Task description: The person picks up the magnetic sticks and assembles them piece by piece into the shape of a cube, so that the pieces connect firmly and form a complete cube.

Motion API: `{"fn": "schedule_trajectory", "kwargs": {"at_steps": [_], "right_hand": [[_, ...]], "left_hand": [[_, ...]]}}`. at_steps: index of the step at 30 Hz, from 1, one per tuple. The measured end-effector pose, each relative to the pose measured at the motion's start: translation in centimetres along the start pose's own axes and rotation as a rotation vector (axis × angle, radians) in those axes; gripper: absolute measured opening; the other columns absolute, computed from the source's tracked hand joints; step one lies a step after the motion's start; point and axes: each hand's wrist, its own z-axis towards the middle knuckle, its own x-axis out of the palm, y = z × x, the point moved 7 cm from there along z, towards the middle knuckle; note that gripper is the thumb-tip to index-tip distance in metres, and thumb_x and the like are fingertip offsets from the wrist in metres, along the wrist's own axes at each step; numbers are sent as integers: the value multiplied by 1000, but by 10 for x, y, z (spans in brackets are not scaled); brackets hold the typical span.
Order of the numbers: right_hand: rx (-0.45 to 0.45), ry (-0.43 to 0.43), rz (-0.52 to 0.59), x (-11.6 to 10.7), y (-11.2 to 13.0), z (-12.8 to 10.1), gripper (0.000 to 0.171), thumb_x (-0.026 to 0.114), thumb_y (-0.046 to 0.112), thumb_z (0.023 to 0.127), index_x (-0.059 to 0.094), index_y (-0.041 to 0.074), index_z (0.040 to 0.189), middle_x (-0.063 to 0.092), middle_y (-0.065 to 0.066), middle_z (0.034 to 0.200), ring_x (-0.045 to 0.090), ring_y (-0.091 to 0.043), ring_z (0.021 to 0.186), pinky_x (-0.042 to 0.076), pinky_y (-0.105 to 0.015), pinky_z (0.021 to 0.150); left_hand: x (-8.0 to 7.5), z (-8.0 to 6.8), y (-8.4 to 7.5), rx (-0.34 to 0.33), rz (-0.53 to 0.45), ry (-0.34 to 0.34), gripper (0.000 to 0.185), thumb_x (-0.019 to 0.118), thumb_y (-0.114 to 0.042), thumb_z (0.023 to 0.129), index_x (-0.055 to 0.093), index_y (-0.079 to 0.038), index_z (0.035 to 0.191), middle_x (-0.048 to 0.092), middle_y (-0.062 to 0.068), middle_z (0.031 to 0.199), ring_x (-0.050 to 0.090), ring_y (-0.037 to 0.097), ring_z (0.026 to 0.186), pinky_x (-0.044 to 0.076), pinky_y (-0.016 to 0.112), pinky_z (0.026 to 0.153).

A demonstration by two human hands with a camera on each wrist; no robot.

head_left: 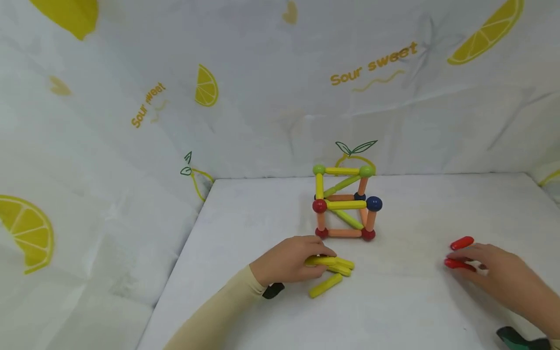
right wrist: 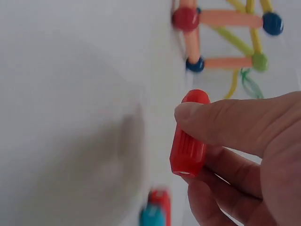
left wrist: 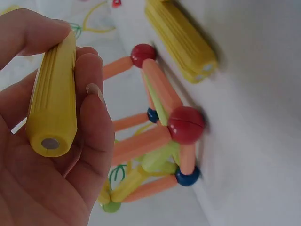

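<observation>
A cube frame of rods and balls (head_left: 345, 204) stands on the white table (head_left: 415, 301); it also shows in the left wrist view (left wrist: 160, 141) and the right wrist view (right wrist: 225, 33). My left hand (head_left: 290, 262) grips a yellow rod (head_left: 319, 261) (left wrist: 51, 99) just in front of the cube. Beside it lie more yellow rods (head_left: 325, 285) (left wrist: 181, 40). My right hand (head_left: 494, 272) pinches a red rod (head_left: 457, 264) (right wrist: 189, 134) at the right. Another red rod (head_left: 462, 242) lies just beyond it.
A white cloth with lemon prints (head_left: 131, 112) walls the table at the back and left. In the right wrist view a blurred red and blue piece (right wrist: 155, 212) lies near the hand. A dark wrist strap (head_left: 520, 338) shows at the bottom right.
</observation>
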Motion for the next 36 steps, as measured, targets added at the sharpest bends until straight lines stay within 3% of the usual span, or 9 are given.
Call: {"fn": "schedule_trajectory", "kwargs": {"at_steps": [3,6,8,11,15,25,36], "right_hand": [[-103,-37,115,-4,58,15,35,93,18,83,81,16,116,75,2,105,69,-21,94,65,-37,75],[-191,-9,208,-7,112,30,33,91,21,88,80,21,120,73,8,107,68,-13,96,65,-32,78],[-261,-8,248,-7,140,38,32,89,22,90,79,24,120,73,11,106,67,-9,95,63,-28,80],[-327,-12,291,-8,164,45,32,87,20,92,77,23,123,73,13,106,66,-7,94,63,-29,82],[-340,-16,303,-6,172,49,36,87,18,92,76,21,126,74,14,105,65,-6,92,63,-30,81],[-347,-17,326,2,172,54,37,86,16,93,76,22,127,75,12,108,66,-8,94,64,-32,81],[-354,-12,315,0,176,53,41,87,16,92,75,24,130,75,12,110,67,-8,96,65,-34,83]], "left_hand": [[-2,17,-6,30,-19,-14,33,72,-29,105,74,-22,137,73,-11,133,63,1,100,50,9,88],[-4,27,-10,46,-38,-34,34,71,-28,106,73,-19,138,63,-14,155,65,2,107,50,9,93],[-5,29,-9,32,-44,-41,35,71,-27,106,73,-18,139,63,-15,155,64,3,105,49,9,91],[-7,30,-6,10,-45,-50,36,70,-27,106,72,-19,141,74,-10,136,62,3,97,50,9,85],[-8,33,-5,-6,-37,-44,36,68,-29,107,71,-21,142,72,-7,120,60,3,95,50,8,83],[-1,32,-2,-37,-6,-9,34,67,-28,107,72,-18,139,72,-5,131,63,4,105,51,8,90],[-6,30,-4,-40,11,-56,38,69,-29,106,71,-19,142,73,-5,127,62,3,100,50,6,84]]}}
